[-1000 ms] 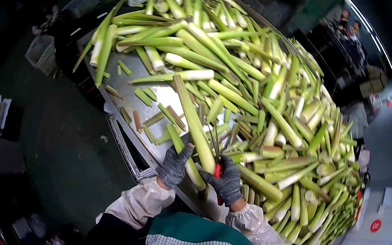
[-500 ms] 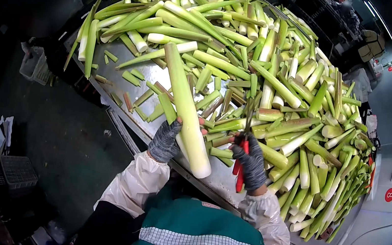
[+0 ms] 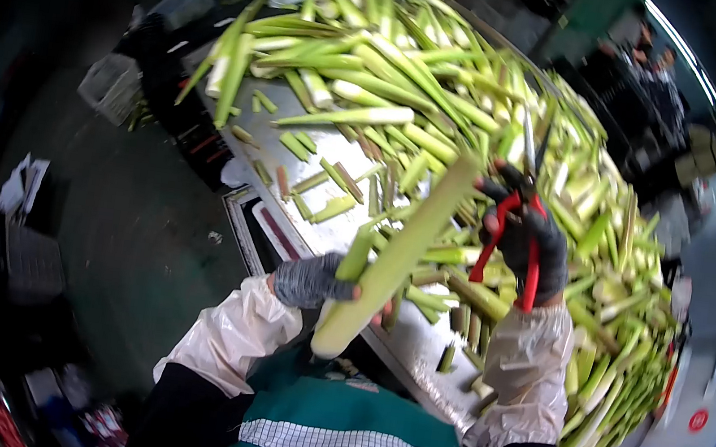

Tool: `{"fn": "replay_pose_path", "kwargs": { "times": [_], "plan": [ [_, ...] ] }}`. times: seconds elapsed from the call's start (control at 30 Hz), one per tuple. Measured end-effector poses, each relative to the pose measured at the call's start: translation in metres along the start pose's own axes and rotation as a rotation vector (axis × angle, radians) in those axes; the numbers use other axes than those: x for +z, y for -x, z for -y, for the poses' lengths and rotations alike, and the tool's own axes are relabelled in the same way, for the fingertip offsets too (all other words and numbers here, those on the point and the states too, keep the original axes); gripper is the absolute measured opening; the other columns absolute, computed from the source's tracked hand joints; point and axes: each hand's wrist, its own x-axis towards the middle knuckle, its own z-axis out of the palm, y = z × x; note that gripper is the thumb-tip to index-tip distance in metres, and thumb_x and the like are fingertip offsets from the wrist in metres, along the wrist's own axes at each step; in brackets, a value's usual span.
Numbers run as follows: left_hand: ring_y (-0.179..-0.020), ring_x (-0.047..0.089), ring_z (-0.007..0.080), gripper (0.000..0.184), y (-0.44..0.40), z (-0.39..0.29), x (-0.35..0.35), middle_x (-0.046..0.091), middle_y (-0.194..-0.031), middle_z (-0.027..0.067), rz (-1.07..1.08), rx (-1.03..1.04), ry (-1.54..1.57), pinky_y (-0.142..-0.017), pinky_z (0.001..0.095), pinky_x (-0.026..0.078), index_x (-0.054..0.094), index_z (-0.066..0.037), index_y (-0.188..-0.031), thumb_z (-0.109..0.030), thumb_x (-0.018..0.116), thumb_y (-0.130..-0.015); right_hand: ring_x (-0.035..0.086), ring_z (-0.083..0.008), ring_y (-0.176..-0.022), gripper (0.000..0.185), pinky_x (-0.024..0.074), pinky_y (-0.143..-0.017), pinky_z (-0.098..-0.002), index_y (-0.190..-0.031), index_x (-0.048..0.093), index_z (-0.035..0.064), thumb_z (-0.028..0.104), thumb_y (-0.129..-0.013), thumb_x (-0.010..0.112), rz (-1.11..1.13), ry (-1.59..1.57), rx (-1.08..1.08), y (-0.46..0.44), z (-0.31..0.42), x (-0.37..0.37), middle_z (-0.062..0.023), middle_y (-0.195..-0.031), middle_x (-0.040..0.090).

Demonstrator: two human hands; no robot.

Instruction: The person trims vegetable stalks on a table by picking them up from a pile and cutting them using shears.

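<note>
My left hand (image 3: 310,280), in a grey fingerless glove, is closed around a thick green-and-white vegetable stalk (image 3: 399,252). Its pale butt end points down toward my apron, and its narrower end rises up and to the right. A shorter green piece (image 3: 356,255) is held alongside it in the same hand. My right hand (image 3: 547,244), gloved alike, grips red-handled scissors (image 3: 532,278). Their blades point upward and look slightly parted. The scissors are beside the stalk's upper end, apart from it.
A large heap of similar stalks (image 3: 394,84) covers much of the metal table (image 3: 290,192). Short cut pieces (image 3: 333,209) lie scattered on its surface. A plastic basket (image 3: 111,87) stands on the floor at left. Another person (image 3: 659,64) is at the far upper right.
The stalk has swung from leaning left to leaning right, and its butt end has moved down-left. My right hand has risen and moved right with the scissors. The view has shifted.
</note>
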Motion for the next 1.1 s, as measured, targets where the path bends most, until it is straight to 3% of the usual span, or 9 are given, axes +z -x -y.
{"fn": "replay_pose_path", "kwargs": {
  "times": [0.13, 0.3, 0.37, 0.43, 0.6, 0.77, 0.97, 1.03, 1.1],
  "plan": [
    [-0.096, 0.056, 0.0193, 0.050, 0.035, 0.018, 0.006, 0.056, -0.105, 0.0125, 0.033, -0.101, -0.031, -0.085, 0.0313, 0.043, 0.046, 0.002, -0.112, -0.024, 0.066, -0.075, 0.053, -0.0130, -0.073, 0.070, 0.0424, -0.065, -0.0247, -0.116, 0.045, 0.0003, 0.031, -0.060, 0.073, 0.077, 0.361, 0.066, 0.012, -0.003, 0.021, -0.0061, -0.080, 0.055],
    [-0.102, 0.052, 0.0186, 0.049, 0.068, 0.043, -0.004, 0.054, -0.108, 0.0112, 0.130, -0.147, -0.145, -0.090, 0.0320, 0.040, 0.041, 0.001, -0.118, -0.017, 0.062, -0.078, 0.053, -0.0149, -0.090, 0.054, 0.0421, -0.082, -0.0268, -0.110, 0.049, 0.0040, 0.026, -0.067, 0.071, 0.301, 0.512, 0.204, 0.022, -0.027, 0.050, -0.0059, -0.095, 0.058],
    [-0.103, 0.050, 0.0183, 0.049, 0.078, 0.044, -0.008, 0.054, -0.109, 0.0105, 0.126, -0.132, -0.197, -0.092, 0.0318, 0.038, 0.040, 0.001, -0.120, -0.016, 0.062, -0.079, 0.056, -0.0127, -0.083, 0.050, 0.0471, -0.064, -0.0232, -0.108, 0.048, 0.0033, 0.022, -0.067, 0.070, 0.294, 0.462, 0.282, 0.024, -0.026, 0.065, -0.0090, -0.099, 0.058],
    [-0.103, 0.050, 0.0171, 0.048, 0.088, 0.038, -0.016, 0.054, -0.109, 0.0094, 0.159, -0.108, -0.207, -0.091, 0.0305, 0.038, 0.042, 0.001, -0.119, -0.016, 0.062, -0.079, 0.058, -0.0130, -0.079, 0.050, 0.0465, -0.055, -0.0214, -0.107, 0.048, 0.0029, 0.021, -0.067, 0.071, 0.261, 0.351, 0.316, 0.022, -0.034, 0.078, -0.0101, -0.098, 0.059],
    [-0.099, 0.051, 0.0149, 0.044, 0.126, 0.015, -0.044, 0.056, -0.106, 0.0081, 0.092, -0.090, -0.330, -0.088, 0.0284, 0.039, 0.047, 0.001, -0.116, -0.017, 0.063, -0.079, 0.057, -0.0196, -0.087, 0.034, 0.0439, -0.079, -0.0319, -0.093, 0.050, 0.0035, 0.018, -0.069, 0.070, 0.194, 0.378, 0.221, -0.006, -0.065, 0.124, -0.0122, -0.092, 0.060],
    [-0.095, 0.052, 0.0134, 0.049, 0.192, -0.029, -0.108, 0.058, -0.102, 0.0083, 0.009, -0.244, -0.550, -0.084, 0.0254, 0.040, 0.048, 0.001, -0.116, -0.023, 0.065, -0.077, 0.057, -0.0206, -0.089, 0.030, 0.0453, -0.078, -0.0317, -0.094, 0.049, 0.0027, 0.011, -0.072, 0.067, 0.060, 0.340, 0.229, -0.044, -0.107, 0.190, -0.0126, -0.092, 0.060],
    [-0.093, 0.054, 0.0137, 0.050, 0.245, -0.094, -0.167, 0.058, -0.101, 0.0095, 0.033, -0.112, -0.690, -0.082, 0.0258, 0.041, 0.045, 0.000, -0.119, -0.023, 0.063, -0.079, 0.058, -0.0224, -0.086, 0.031, 0.0479, -0.073, -0.0298, -0.093, 0.047, 0.0021, 0.003, -0.068, 0.065, -0.218, 0.255, 0.219, -0.095, -0.126, 0.263, -0.0150, -0.090, 0.059],
    [-0.096, 0.054, 0.0169, 0.047, 0.256, -0.102, -0.186, 0.055, -0.108, 0.0116, -0.098, 0.103, -0.281, -0.085, 0.0285, 0.041, 0.042, 0.000, -0.122, -0.017, 0.059, -0.081, 0.058, -0.0218, -0.085, 0.037, 0.0479, -0.074, -0.0300, -0.093, 0.048, 0.0027, 0.012, -0.065, 0.071, -0.274, 0.339, 0.141, -0.108, -0.117, 0.277, -0.0133, -0.087, 0.058],
    [-0.101, 0.053, 0.0211, 0.046, 0.267, -0.120, -0.205, 0.050, -0.115, 0.0136, -0.105, 0.083, -0.169, -0.088, 0.0324, 0.040, 0.039, -0.001, -0.123, -0.012, 0.056, -0.082, 0.059, -0.0222, -0.080, 0.039, 0.0489, -0.065, -0.0281, -0.091, 0.048, 0.0049, 0.023, -0.065, 0.070, -0.345, 0.496, 0.008, -0.118, -0.107, 0.283, -0.0131, -0.086, 0.059]
  ]
}}
